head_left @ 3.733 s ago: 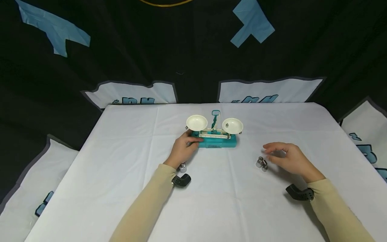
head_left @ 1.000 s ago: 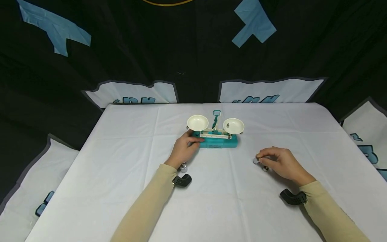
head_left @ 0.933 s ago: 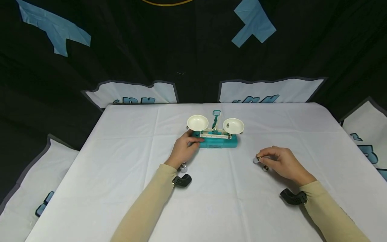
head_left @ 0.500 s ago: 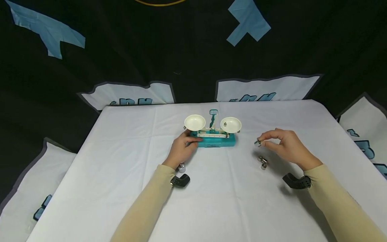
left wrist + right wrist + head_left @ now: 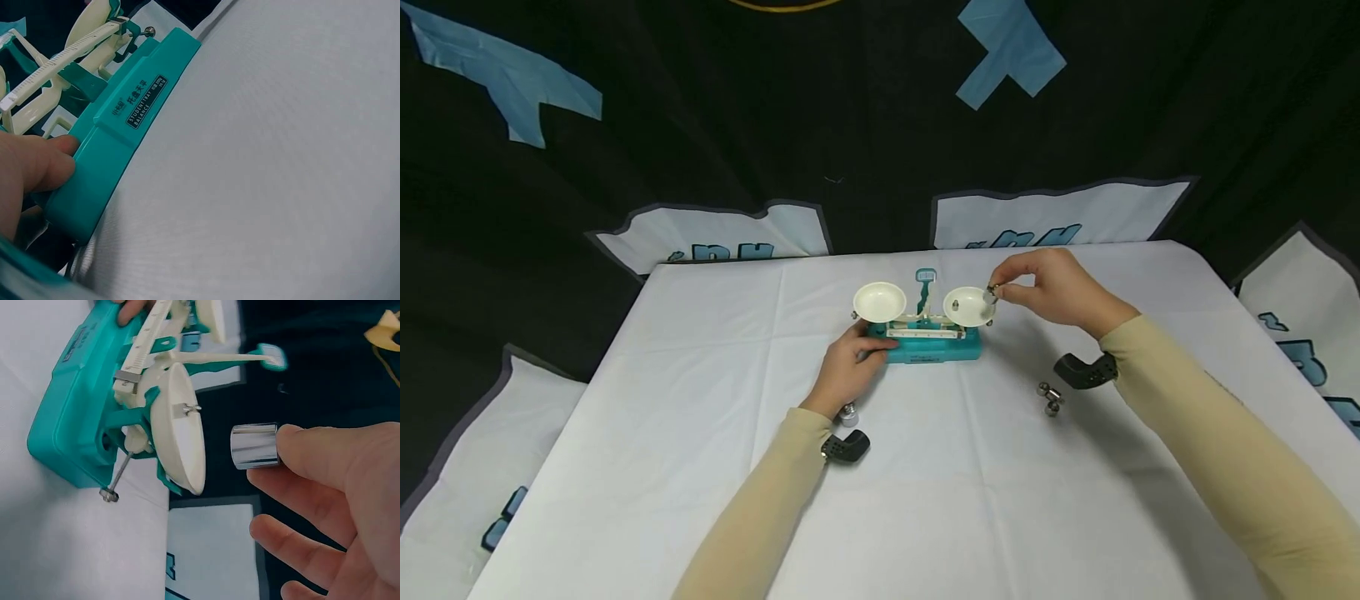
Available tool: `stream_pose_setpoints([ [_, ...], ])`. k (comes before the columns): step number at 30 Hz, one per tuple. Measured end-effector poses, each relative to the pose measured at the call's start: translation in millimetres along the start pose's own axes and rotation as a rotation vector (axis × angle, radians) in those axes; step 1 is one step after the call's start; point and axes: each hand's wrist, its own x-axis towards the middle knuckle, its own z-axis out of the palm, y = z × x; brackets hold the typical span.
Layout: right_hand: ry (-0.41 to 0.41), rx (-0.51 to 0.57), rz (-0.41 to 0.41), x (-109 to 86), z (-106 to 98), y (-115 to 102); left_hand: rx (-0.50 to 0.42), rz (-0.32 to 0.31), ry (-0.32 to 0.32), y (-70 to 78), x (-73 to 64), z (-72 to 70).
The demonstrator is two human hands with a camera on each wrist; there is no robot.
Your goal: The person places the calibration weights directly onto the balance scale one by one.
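A teal balance scale (image 5: 925,350) with two cream pans stands toward the back of the table. My left hand (image 5: 842,371) grips the left end of its base, thumb on the front in the left wrist view. Between thumb and index finger my right hand (image 5: 1051,287) pinches a shiny metal weight (image 5: 255,446), held just above the right pan (image 5: 181,434). One small weight (image 5: 190,409) sits in that pan. The left pan (image 5: 880,302) holds nothing. The held weight is apart from the pan in the right wrist view.
Several small metal weights (image 5: 1051,398) lie on the white tablecloth (image 5: 925,500) below the right forearm. Another metal weight (image 5: 848,415) rests beside the left wrist. A black curtain (image 5: 737,125) hangs behind the table.
My right hand has picked a weight from the group on the right, lifted it and carried it left and back to the right pan. The left hand stays on the base.
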Motion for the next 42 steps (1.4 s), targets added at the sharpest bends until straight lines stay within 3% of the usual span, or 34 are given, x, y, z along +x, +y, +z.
stream_pose_setpoints([
  [5,-0.045,-0.048,-0.006,21.0,11.7,-2.2,0.000,0.009,-0.002,-0.2,0.3,0.4],
  [12,-0.077,-0.084,-0.016,32.0,22.2,-4.9,0.000,0.000,0.002,0.0,0.4,-0.8],
  [30,-0.097,-0.109,-0.017,38.0,32.2,-5.3,0.003,0.004,0.009,-0.3,0.4,-0.8],
  [42,-0.105,-0.088,0.035,39.8,35.3,-4.9,-0.013,-0.010,0.007,-0.6,0.8,-0.2],
])
